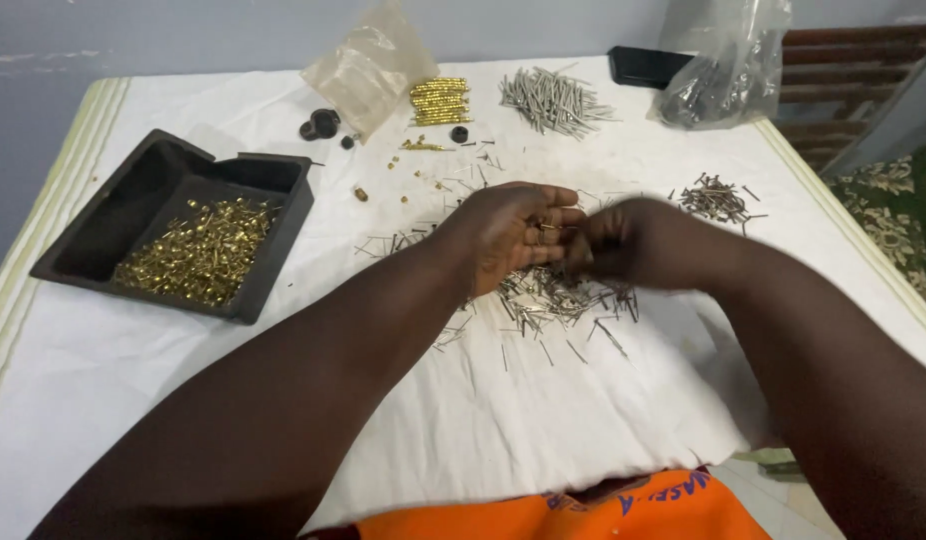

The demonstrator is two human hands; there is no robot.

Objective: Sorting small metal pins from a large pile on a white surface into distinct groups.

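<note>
Bare forearms, orange printed garment [583,520]

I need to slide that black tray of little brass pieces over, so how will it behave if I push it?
The black tray probably slides easily on the white cloth, though the cloth may bunch. Its walls look rigid and low, so tipping seems unlikely. The loose brass pieces heaped inside will likely shift and rattle if pushed fast.
</note>
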